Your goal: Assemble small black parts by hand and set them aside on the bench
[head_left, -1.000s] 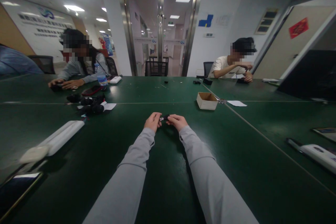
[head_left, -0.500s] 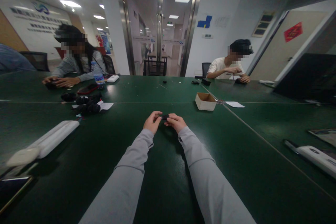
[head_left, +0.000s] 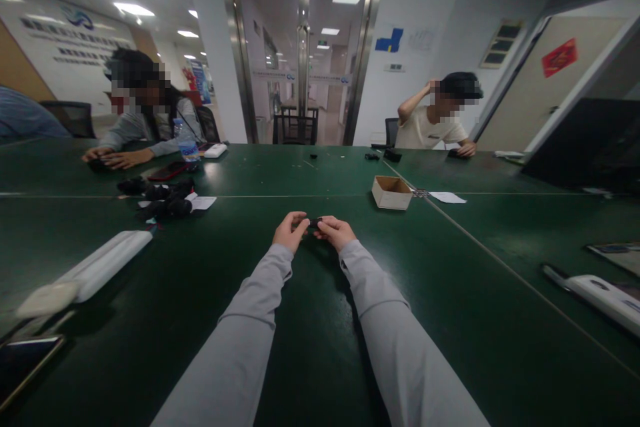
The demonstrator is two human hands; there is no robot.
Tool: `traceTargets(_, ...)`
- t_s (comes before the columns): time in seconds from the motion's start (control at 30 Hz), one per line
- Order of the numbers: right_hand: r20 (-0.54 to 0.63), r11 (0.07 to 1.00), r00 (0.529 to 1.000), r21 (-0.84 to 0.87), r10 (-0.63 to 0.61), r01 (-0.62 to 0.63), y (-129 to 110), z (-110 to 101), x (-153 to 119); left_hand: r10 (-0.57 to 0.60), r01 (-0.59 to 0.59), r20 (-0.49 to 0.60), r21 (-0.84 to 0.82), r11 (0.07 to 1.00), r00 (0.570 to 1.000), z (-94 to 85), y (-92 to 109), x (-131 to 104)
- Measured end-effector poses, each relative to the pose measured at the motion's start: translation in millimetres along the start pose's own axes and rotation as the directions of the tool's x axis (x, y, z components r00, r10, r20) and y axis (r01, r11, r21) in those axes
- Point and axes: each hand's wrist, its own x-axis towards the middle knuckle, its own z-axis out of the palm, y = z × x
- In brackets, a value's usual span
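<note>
A small black object [head_left: 314,222] is pinched between my two hands, just above the green table [head_left: 310,347]. My left hand [head_left: 291,231] grips its left end with thumb and fingers. On the other side, my right hand [head_left: 337,232] holds its right end, the fingertips close to those of my left hand. The object is mostly covered by my fingers, so its shape is hard to make out. Beyond my right hand stands an open cardboard box [head_left: 393,200].
Black bundles [head_left: 173,205] lie on papers at the left, near a water bottle [head_left: 187,143]. A white device [head_left: 113,263] and a phone [head_left: 30,363] are at the near left, another white device [head_left: 605,300] at the right. Two people sit across the table.
The person across on the right has raised one hand to the head. My hands have barely moved and keep hold of the black object.
</note>
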Motion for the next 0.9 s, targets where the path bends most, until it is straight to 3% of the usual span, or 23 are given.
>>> traceTargets(0.07, 0.013, 1.000, 1.000, -0.021, -0.002, 0.002, -1, 0, -1, -0.040, 0.040, -0.002, -0.012, 0.999, 0.999, 0.9, -3, 1)
traceTargets(0.33, -0.003, 1.000, 1.000, -0.009, 0.008, -0.008, -1, 0, 0, 0.208, -0.207, -0.002, 0.074, 0.976, 0.978, -1.8, 1, -2)
traceTargets(0.6, -0.026, 1.000, 1.000, 0.001, 0.004, -0.004, 1, 0, 0, 0.174, -0.171, -0.023, 0.087, 0.981, 0.984, -0.8, 5, -4)
traceTargets(0.77, 0.011, 1.000, 1.000, -0.027, 0.006, -0.006, -1, 0, -1, 0.028, -0.028, -0.006, 0.013, 1.000, 1.000, 1.6, -6, 1)
traceTargets(0.9, 0.026, 1.000, 1.000, -0.031, 0.003, -0.003, -1, -1, -1, 0.152, -0.150, -0.010, 0.090, 0.985, 0.988, 0.7, -9, 2)
